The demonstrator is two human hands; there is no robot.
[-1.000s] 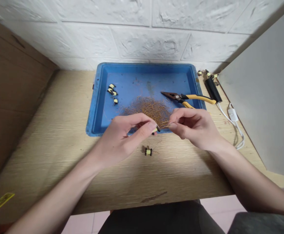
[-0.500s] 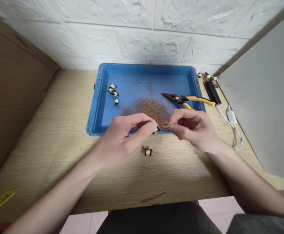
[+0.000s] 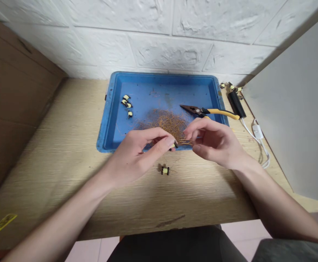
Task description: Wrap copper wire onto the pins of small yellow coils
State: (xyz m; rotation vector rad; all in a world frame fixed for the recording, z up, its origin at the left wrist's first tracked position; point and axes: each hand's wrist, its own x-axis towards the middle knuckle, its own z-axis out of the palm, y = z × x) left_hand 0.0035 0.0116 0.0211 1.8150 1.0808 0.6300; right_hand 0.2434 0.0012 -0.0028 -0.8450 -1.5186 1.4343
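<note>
My left hand (image 3: 137,155) pinches a small coil component (image 3: 173,146) between thumb and fingers, above the near rim of the blue tray (image 3: 163,75). Its exposed black end faces right, toward my right hand (image 3: 219,146); my fingers hide most of the body, so I can't tell its full long axis. Thin copper-coloured wires (image 3: 184,141) run from it nearly level to the right. What shows is yellow wrapping with a black, toothed edge. My right thumb and forefinger stand apart, the wire ends between them; I can't tell whether they touch.
</note>
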